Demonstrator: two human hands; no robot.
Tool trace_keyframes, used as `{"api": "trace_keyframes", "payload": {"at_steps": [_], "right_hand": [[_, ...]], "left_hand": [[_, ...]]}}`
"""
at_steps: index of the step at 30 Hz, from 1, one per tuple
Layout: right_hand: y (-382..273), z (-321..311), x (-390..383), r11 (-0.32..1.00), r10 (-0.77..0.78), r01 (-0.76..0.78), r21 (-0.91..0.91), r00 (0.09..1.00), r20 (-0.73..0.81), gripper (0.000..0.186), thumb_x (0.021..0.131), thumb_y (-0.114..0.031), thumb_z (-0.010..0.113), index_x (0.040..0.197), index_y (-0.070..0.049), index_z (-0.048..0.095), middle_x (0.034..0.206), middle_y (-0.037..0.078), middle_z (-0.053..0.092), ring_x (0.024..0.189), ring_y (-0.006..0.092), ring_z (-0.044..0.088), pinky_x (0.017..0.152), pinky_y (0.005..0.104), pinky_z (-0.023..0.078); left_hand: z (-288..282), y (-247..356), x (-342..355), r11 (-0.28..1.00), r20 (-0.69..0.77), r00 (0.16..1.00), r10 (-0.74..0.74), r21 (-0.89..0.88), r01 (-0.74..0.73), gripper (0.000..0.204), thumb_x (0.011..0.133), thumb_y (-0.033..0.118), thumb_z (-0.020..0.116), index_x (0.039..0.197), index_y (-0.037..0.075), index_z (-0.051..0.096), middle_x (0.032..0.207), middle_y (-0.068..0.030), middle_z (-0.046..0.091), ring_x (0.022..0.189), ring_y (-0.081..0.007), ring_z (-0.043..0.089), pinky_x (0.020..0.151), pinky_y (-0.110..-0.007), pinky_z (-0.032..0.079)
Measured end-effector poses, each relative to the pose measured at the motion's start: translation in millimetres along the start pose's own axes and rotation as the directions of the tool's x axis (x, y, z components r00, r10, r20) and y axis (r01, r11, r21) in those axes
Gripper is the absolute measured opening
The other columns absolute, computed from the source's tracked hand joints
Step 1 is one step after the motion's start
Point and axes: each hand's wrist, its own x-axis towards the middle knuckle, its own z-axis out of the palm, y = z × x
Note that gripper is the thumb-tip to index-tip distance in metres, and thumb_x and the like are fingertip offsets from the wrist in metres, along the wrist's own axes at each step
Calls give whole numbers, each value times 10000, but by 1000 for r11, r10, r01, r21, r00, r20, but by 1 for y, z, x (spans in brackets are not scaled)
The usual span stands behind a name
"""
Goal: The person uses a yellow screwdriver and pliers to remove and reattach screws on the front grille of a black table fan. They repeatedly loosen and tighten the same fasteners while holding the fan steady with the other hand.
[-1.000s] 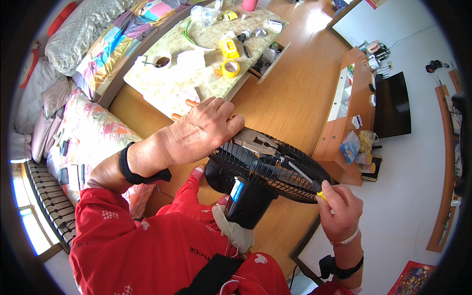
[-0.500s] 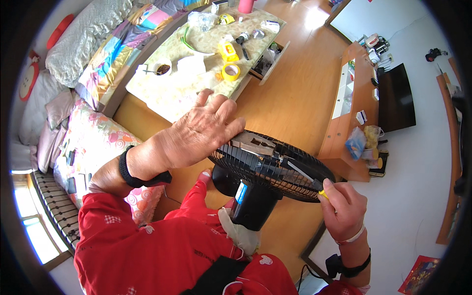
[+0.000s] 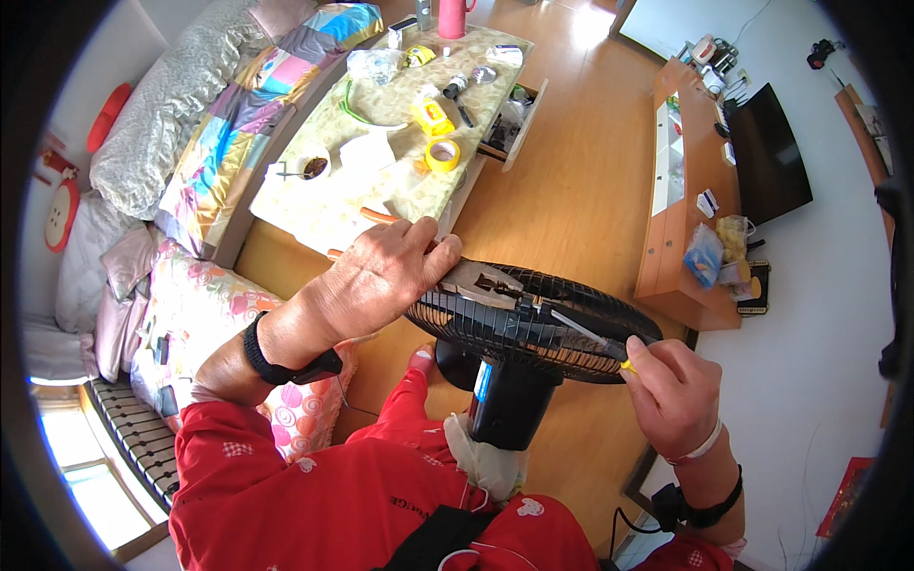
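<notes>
A black electric fan (image 3: 519, 404) stands in front of me, its round wire grille on top of a black post. My left hand (image 3: 381, 276) is closed round a pair of pliers (image 3: 484, 285), whose orange handles stick out past the fingers. The metal jaws lie at the grille's upper rim. On the other side, my right hand (image 3: 674, 395) pinches the yellow handle of a screwdriver (image 3: 583, 329). Its thin metal shaft points left along the rim, toward the plier jaws. Whether its tip touches the rim, I cannot tell.
Beyond the fan stands a marbled table (image 3: 314, 214) with yellow tape (image 3: 442, 155), a cup (image 3: 312, 164) and a pink jug (image 3: 452, 17). An open drawer (image 3: 524, 124) juts from it. To the right are a wooden cabinet (image 3: 657, 257) and a television (image 3: 773, 157). A patterned cushion (image 3: 214, 305) lies left.
My left fingers have curled further round the pliers, and the orange handles now show. The whole view has shifted a little; the screwdriver keeps roughly its place at the grille.
</notes>
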Motion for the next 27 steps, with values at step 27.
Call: {"api": "trace_keyframes", "payload": {"at_steps": [27], "right_hand": [[-2,0,6,1000,12,-12,7,1000,21,289,801,43,811,1084,9,760,786,101,644,619,248,647,493,344,480]], "left_hand": [[-16,11,16,997,-107,994,-1,-82,-8,198,825,118,661,994,42,590,888,-101,559,821,-282,619,784,-391,532]]}}
